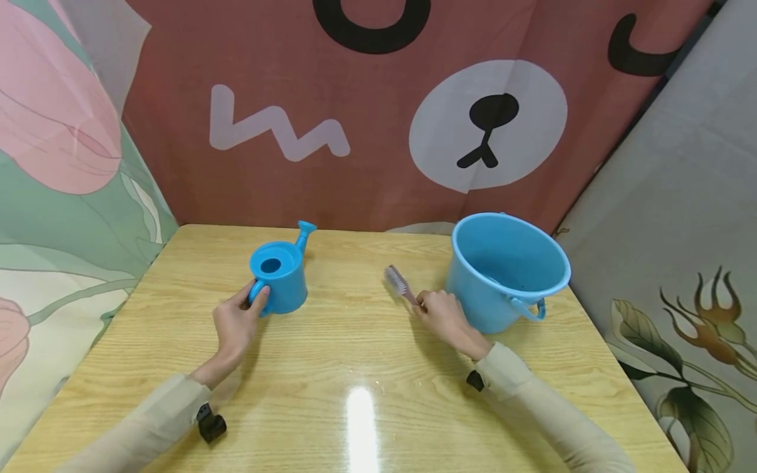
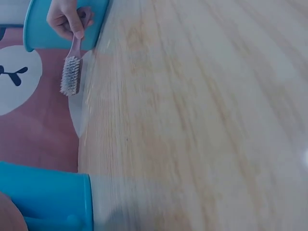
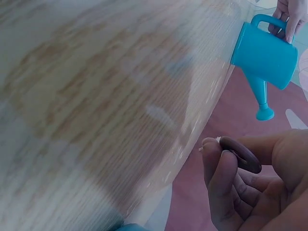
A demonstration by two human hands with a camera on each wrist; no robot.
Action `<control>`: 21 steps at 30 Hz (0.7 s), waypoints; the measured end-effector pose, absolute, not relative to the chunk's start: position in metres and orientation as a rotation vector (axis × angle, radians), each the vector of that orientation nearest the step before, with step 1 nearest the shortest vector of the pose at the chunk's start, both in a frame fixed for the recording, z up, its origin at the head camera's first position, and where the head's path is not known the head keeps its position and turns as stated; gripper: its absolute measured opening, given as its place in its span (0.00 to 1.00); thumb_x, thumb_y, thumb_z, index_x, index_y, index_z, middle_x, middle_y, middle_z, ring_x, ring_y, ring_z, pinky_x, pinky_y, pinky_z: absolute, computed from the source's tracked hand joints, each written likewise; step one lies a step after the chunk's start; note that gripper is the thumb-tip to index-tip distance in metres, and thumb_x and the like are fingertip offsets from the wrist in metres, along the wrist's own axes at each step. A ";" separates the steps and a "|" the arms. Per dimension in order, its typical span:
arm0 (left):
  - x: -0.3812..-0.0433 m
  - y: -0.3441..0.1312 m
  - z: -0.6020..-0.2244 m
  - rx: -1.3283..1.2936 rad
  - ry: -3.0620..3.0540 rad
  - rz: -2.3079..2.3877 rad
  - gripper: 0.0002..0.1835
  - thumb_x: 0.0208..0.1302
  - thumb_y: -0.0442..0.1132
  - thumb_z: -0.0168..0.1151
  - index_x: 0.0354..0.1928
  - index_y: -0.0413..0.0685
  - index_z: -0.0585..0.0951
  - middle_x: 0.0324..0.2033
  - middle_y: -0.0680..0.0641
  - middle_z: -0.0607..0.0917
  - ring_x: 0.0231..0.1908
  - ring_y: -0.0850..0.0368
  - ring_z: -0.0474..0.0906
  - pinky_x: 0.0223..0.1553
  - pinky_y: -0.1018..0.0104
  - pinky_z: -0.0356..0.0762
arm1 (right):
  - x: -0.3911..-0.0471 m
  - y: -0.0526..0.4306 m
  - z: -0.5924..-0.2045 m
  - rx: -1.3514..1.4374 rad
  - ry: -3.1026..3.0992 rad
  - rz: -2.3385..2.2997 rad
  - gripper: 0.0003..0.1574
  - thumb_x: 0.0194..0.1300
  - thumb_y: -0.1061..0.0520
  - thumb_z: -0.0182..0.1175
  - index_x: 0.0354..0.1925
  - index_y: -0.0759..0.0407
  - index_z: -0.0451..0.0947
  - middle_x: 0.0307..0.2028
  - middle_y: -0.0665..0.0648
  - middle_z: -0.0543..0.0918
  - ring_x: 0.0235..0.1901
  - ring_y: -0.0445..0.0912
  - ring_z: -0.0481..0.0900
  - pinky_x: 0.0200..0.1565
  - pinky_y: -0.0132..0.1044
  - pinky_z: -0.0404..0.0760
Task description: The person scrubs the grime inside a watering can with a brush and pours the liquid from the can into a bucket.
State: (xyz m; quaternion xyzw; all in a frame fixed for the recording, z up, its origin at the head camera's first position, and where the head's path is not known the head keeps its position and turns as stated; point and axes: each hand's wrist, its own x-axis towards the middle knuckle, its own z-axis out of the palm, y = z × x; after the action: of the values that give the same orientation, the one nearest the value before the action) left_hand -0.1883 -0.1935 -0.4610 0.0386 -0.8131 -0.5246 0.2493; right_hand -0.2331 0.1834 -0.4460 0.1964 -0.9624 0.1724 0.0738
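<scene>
A blue watering can [image 1: 286, 281] stands upright on the left part of the table, its spout pointing away to the back right. My left hand [image 1: 234, 323] grips its handle from the left side. On the right, my right hand [image 1: 447, 316] pinches the handle of a pinkish scrub brush [image 1: 399, 283] with pale bristles. In the left wrist view the brush [image 2: 72, 72] hangs bristle end down-left from the fingers, over the table's far edge. The right wrist view shows the brush's handle end [image 3: 242, 155] between thumb and fingers.
A light blue bucket [image 1: 488, 299] with a side handle stands just beyond my right hand, its opening facing up. The wooden table [image 1: 331, 368] meets a brown hanging cloth [image 1: 260, 184] at the back. Printed cloths flank the table on both sides.
</scene>
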 end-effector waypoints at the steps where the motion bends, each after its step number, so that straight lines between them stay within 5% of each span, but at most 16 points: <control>1: -0.188 -0.194 -0.462 0.121 -2.211 -1.436 0.22 0.70 0.39 0.63 0.60 0.32 0.77 0.52 0.34 0.82 0.51 0.40 0.81 0.45 0.65 0.79 | -0.233 0.183 -0.446 0.592 -2.888 0.522 0.07 0.63 0.60 0.67 0.30 0.62 0.83 0.16 0.48 0.74 0.14 0.40 0.67 0.17 0.33 0.66; 10: -0.192 -0.192 -0.461 0.216 -2.187 -1.398 0.20 0.69 0.39 0.63 0.56 0.32 0.80 0.50 0.36 0.84 0.51 0.43 0.82 0.48 0.57 0.80 | -0.232 0.182 -0.447 0.597 -2.902 0.547 0.05 0.63 0.61 0.68 0.32 0.63 0.85 0.18 0.50 0.78 0.14 0.40 0.67 0.17 0.33 0.67; 21: -0.197 -0.193 -0.460 0.169 -2.158 -1.377 0.17 0.68 0.39 0.65 0.51 0.31 0.83 0.45 0.36 0.86 0.47 0.45 0.84 0.40 0.85 0.75 | -0.233 0.182 -0.447 0.619 -2.879 0.539 0.05 0.63 0.61 0.68 0.33 0.63 0.85 0.18 0.50 0.78 0.14 0.40 0.67 0.17 0.34 0.67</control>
State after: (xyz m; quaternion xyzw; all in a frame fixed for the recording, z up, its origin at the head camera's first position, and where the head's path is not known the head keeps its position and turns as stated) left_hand -0.1965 -0.1929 -0.4595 0.0631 -0.8065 -0.5146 0.2844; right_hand -0.2326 0.1824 -0.4469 0.2062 -0.9590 0.1797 0.0738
